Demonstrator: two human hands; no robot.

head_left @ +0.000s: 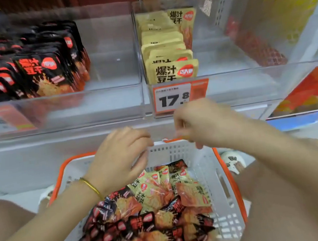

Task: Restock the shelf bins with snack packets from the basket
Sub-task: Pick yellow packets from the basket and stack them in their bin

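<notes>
Left hand [118,154]: loosely curled, holds nothing.
Right hand [204,123]: blurred, grip unclear.
Risk: packets [157,196] lie mixed in basket [226,182]; wrong colour may reach wrong bin [229,88].

An orange price tag [180,96] reads 17.8, and a white patterned shoe [233,160] shows lower right.

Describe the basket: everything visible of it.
The basket is white slotted plastic with an orange rim and a handle slot in its right wall. It sits low before the shelf, holding a loose heap of black and yellow snack packets. The left hand and right hand hover above its far rim; contact is unclear.
</notes>
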